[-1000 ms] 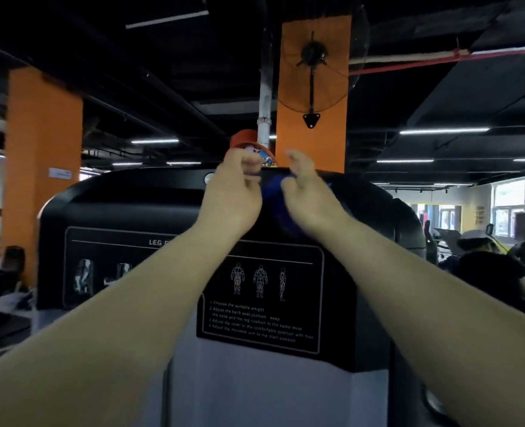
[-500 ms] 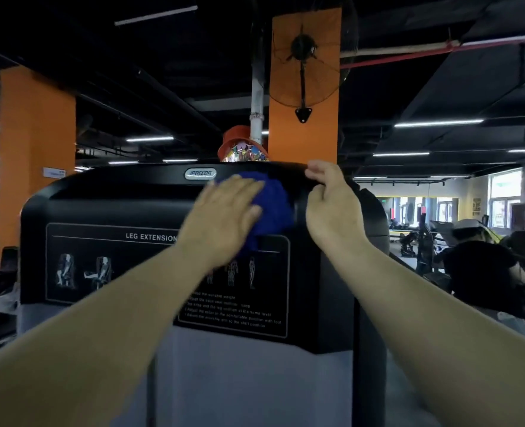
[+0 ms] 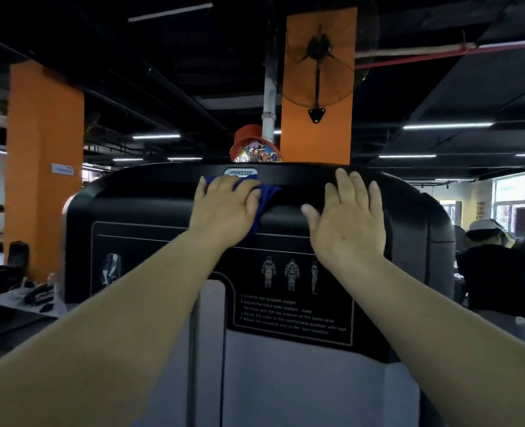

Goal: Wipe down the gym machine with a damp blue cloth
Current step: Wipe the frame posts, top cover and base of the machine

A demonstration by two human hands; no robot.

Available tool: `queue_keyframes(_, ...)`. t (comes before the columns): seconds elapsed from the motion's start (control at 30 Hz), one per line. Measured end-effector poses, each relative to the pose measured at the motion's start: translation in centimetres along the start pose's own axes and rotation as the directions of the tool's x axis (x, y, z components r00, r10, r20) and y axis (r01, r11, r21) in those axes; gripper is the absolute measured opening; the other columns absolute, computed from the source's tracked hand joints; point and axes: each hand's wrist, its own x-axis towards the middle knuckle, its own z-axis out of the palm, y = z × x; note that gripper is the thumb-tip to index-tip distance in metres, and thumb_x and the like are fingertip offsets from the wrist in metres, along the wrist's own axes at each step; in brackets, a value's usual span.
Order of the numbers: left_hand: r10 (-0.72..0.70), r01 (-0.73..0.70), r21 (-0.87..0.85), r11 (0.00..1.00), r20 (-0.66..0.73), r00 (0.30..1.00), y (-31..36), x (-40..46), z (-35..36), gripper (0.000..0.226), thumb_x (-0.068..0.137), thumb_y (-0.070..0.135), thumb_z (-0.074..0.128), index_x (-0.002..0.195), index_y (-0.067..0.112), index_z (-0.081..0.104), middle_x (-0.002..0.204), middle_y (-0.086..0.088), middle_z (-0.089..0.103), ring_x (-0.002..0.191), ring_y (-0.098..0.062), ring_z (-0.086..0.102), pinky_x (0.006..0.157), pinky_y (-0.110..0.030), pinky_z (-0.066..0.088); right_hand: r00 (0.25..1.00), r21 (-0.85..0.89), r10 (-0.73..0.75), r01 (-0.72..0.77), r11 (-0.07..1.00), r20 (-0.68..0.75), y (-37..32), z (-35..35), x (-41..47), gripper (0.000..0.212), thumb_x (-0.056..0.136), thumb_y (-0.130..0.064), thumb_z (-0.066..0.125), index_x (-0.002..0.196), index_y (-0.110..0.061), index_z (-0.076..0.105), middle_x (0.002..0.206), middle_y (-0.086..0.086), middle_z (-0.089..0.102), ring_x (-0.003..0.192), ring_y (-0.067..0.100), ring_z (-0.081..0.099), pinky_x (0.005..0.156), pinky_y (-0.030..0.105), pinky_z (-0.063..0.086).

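The gym machine's black upper shroud [image 3: 138, 208] fills the middle of the head view, with a maker's badge [image 3: 241, 173] at its top and an instruction label [image 3: 288, 291] below. My left hand [image 3: 224, 208] lies flat with straight fingers on the blue cloth [image 3: 265, 198], pressing it against the shroud just under the badge. Most of the cloth is hidden under that hand. To the right, my right hand [image 3: 347, 223] rests flat on the shroud with fingers spread, apart from the cloth.
An orange pillar [image 3: 44, 167] stands at the left and another with a wall fan [image 3: 318, 72] behind the machine. An orange hat [image 3: 250, 140] shows over the top edge. A person in black [image 3: 498, 282] is at the right. A bench with bags [image 3: 33, 297] is at the left.
My left hand has slid the cloth left along the top of the shroud to under the badge. My right hand has let go of the cloth and flattened on the shroud.
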Motion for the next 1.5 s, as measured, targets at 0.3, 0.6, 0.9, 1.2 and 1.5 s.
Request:
queue_keyframes(0.3,0.065,-0.076,0.017,0.997,0.357,0.932,-2.7,4.0,-2.8,0.041,0.106,0.035,0.021,0.135,0.027,0.048,0.145,-0.008,0.048,0.13,-0.031,0.045,0.113,-0.048,0.028,0.949,-0.116,0.063,-0.028,0.993,0.308,-4.5,-2.2,2.2,0.112,0.076,-0.07,0.064,0.152,-0.003,0.016,0.157,0.014,0.021,0.148,0.031,0.015,0.123,0.044,0.008)
queue_keyframes(0.6,0.161,0.022,-0.301,0.953,0.572,0.804,0.1,7.7,-3.1,0.048,0.1,0.051,0.033,0.134,0.025,0.056,0.139,-0.006,0.054,0.121,-0.025,0.053,0.105,-0.039,0.038,0.919,-0.188,0.125,-0.057,0.98,0.374,-7.4,-3.2,3.6,0.108,0.062,-0.068,0.078,0.142,-0.009,0.035,0.137,0.011,0.041,0.128,0.029,0.04,0.083,0.036,0.041)
queue_keyframes(0.9,0.007,0.224,-0.305,0.926,0.605,0.796,-2.7,8.8,-2.2,0.034,0.097,0.042,0.041,0.102,0.016,0.063,0.105,-0.007,0.066,0.095,-0.024,0.064,0.095,-0.038,0.049,0.875,-0.151,0.014,0.068,0.986,0.484,-10.9,-1.6,4.3,0.139,0.061,-0.069,0.078,0.155,-0.005,-0.001,0.163,0.011,0.004,0.151,0.029,0.001,0.122,0.049,0.0)
queue_keyframes(1.2,-0.03,0.146,-0.179,0.973,0.527,0.849,-7.0,7.4,-3.8,0.037,0.103,0.03,0.037,0.124,0.009,0.058,0.101,-0.013,0.062,0.075,-0.021,0.052,0.061,-0.029,0.043,0.856,-0.176,0.0,0.106,0.979,0.517,-13.6,-1.0,5.4,0.142,0.06,-0.075,0.074,0.154,-0.002,-0.002,0.163,0.015,0.003,0.151,0.031,0.001,0.122,0.049,0.0)
queue_keyframes(1.5,-0.138,0.143,0.015,0.99,0.375,0.917,-14.0,7.2,-1.9,0.031,0.1,0.016,0.039,0.123,0.01,0.059,0.133,-0.015,0.056,0.117,-0.034,0.055,0.1,-0.039,0.041,0.869,-0.205,0.007,0.108,0.973,0.495,-15.2,-0.5,6.1,0.141,0.056,-0.079,0.072,0.152,0.002,0.007,0.156,0.019,0.021,0.146,0.037,0.016,0.122,0.048,0.007)
